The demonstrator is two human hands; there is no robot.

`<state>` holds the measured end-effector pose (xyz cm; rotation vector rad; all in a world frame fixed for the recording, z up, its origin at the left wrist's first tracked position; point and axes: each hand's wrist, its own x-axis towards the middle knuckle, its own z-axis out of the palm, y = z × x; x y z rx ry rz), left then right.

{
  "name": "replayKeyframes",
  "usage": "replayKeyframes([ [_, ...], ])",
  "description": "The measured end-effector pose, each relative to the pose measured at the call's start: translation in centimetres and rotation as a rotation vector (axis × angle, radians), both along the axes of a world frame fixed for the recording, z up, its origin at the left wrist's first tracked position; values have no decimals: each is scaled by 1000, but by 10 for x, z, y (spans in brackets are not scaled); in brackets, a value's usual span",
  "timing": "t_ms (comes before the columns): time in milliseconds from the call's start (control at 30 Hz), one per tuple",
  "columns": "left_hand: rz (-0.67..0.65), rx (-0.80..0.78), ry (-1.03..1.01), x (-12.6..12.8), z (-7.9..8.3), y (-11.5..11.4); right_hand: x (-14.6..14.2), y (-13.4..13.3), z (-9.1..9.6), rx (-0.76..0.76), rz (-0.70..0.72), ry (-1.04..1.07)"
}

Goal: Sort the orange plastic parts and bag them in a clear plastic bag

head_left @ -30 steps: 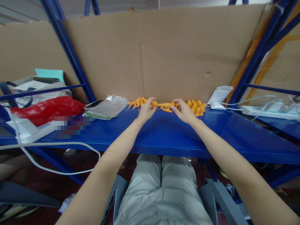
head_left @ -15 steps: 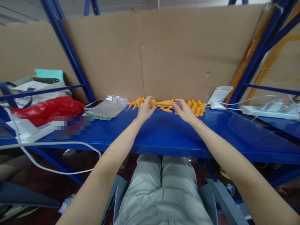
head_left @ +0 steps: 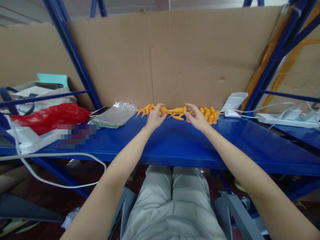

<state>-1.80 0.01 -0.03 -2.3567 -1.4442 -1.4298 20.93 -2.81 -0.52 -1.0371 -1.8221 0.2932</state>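
Note:
Between my two hands, a long orange plastic piece (head_left: 175,110) lies level above the blue shelf. Its wide left end is pinched by my left hand (head_left: 155,117). My right hand (head_left: 196,116) grips the narrow right tip with thumb and fingers. Just under it, another orange piece (head_left: 178,117) with a small chain rests on the shelf. Orange pieces with bead-like chains (head_left: 145,109) lie to the left, partly behind my left hand. On the right, against my right hand, sits a cluster of short orange knobbed pieces (head_left: 210,115).
The blue shelf (head_left: 180,143) is backed by a cardboard sheet (head_left: 190,56). Clear plastic bags (head_left: 116,115) lie left, near a red plastic bag (head_left: 55,116). A white cable (head_left: 75,154) loops over the front edge. A white stand (head_left: 235,103) and power strip (head_left: 287,120) are at right.
Almost nothing differs. Both hands keep the orange piece in nearly the same place, with only slight finger movement on the right.

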Motion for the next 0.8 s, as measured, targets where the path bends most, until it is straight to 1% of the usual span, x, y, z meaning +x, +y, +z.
replayKeyframes([
  [167,-11,-18,10,0,0,-1,0,-1,1,-22,1,-7],
  [233,-20,-26,19,0,-1,-2,1,-1,1,-6,7,0],
  [400,-31,-22,9,0,1,-3,2,2,-2,74,51,-19],
  [567,-7,-6,0,0,1,-2,3,5,-5,154,100,-50],
  [700,-24,3,-14,-1,-1,1,5,6,-4,221,108,-88],
  [800,-51,-2,-24,-1,-2,3,6,6,-2,311,92,-155],
])
